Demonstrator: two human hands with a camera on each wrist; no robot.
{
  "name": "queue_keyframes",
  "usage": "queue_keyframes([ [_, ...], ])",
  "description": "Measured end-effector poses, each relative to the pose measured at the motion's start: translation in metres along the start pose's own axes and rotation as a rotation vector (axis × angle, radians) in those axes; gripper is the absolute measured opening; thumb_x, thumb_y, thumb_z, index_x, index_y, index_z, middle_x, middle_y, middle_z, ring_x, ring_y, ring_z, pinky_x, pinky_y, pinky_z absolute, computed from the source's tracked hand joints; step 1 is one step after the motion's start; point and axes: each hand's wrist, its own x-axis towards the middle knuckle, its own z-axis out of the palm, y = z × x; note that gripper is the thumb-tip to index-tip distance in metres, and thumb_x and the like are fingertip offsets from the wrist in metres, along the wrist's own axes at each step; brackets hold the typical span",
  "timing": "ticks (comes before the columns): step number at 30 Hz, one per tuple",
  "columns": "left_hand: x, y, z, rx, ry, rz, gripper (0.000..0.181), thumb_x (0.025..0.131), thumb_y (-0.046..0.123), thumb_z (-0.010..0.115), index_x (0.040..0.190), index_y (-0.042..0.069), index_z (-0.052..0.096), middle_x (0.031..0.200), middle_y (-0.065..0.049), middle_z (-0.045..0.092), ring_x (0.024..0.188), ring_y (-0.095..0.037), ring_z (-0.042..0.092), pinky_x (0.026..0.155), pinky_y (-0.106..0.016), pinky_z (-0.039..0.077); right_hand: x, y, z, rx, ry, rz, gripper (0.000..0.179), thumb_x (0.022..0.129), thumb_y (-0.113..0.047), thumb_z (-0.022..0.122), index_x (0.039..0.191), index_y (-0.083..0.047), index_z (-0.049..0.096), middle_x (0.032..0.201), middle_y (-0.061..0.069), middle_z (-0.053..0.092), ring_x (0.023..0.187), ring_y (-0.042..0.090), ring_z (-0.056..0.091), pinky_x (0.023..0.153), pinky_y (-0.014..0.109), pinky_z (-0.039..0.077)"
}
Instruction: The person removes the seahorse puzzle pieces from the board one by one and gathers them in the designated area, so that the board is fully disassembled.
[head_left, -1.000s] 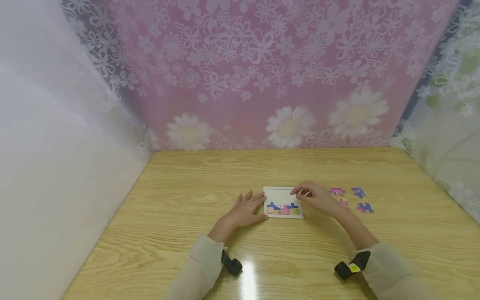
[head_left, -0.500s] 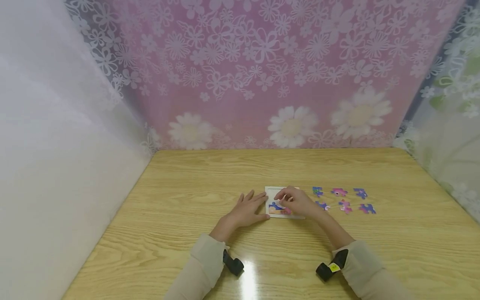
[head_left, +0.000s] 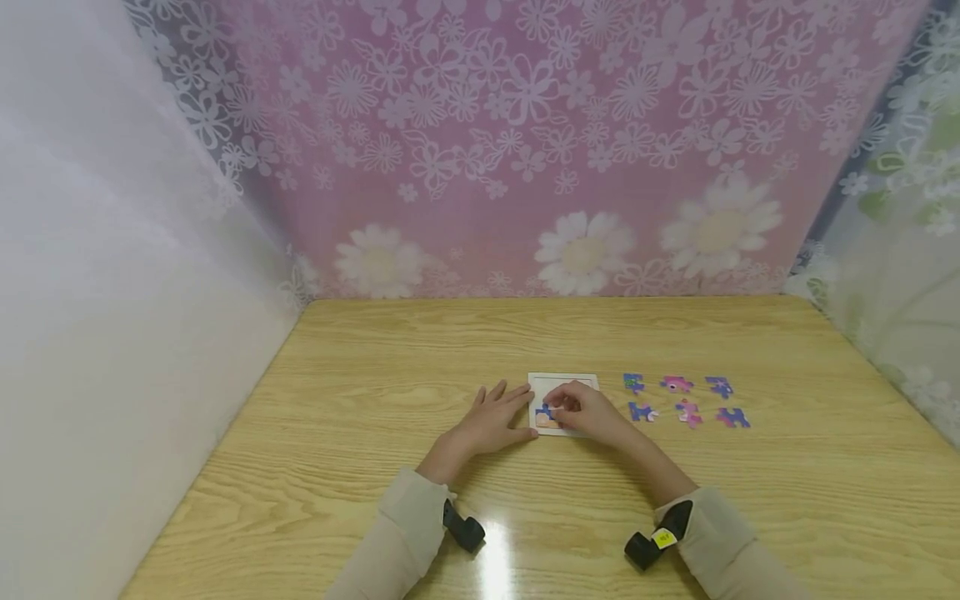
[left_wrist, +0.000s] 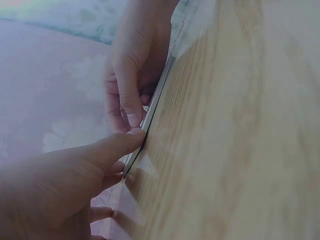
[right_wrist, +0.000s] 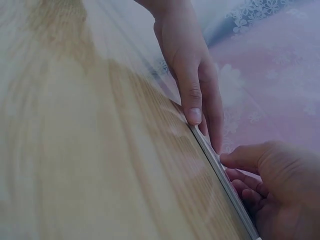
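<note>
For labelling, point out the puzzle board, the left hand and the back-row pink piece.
Puzzle board point(head_left: 551, 383), head view: bare upper area.
Left hand point(head_left: 491, 422), head view: its back.
Pink piece point(head_left: 677, 384), head view: its middle.

The right grip point(head_left: 590, 412) hides part of the puzzle tray point(head_left: 555, 387).

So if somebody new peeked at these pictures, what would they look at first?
Probably the huge pink backdrop, with big white flowers low down, standing behind the wooden table. Next, the left hand at the left edge of a small white puzzle board and the right hand over it, then six bright puzzle pieces in two rows to its right.
</note>
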Motion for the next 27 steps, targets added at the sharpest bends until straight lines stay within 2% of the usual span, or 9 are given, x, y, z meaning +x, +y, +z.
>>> queue_keyframes([
  [6,-0.001,0.0004,-0.0011,0.008,-0.002,-0.002,0.068,0.089,0.051,0.051,0.145,0.017,0.032,0.149,0.004,0.022,0.137,-0.029,0.009,0.106,-0.052,0.004,0.0006,0.0005,0.001,-0.07,0.015,-0.03,0.02,0.084,-0.007,0.064,0.103,0.0,0.065,0.081,0.0,0.052,0.071,0.014,0.048,0.059,0.026,0.042],
  [11,-0.0016,0.0003,-0.0018,0.012,-0.001,0.002,0.068,0.089,0.051,0.051,0.144,0.016,0.032,0.149,0.003,0.022,0.137,-0.03,0.01,0.106,-0.053,0.005,0.0007,0.0002,0.0016,-0.09,0.003,-0.018,0.021,0.085,-0.008,0.064,0.105,-0.001,0.065,0.083,0.0,0.05,0.072,0.014,0.047,0.059,0.026,0.041],
  [27,-0.0006,0.0006,-0.0001,0.003,0.002,0.013,0.068,0.089,0.05,0.051,0.144,0.016,0.032,0.149,0.003,0.023,0.137,-0.03,0.009,0.106,-0.053,0.004,0.0,0.0033,0.0036,-0.053,0.013,-0.051,0.021,0.084,-0.002,0.064,0.104,-0.001,0.061,0.093,0.003,0.055,0.078,0.015,0.049,0.066,0.025,0.045],
])
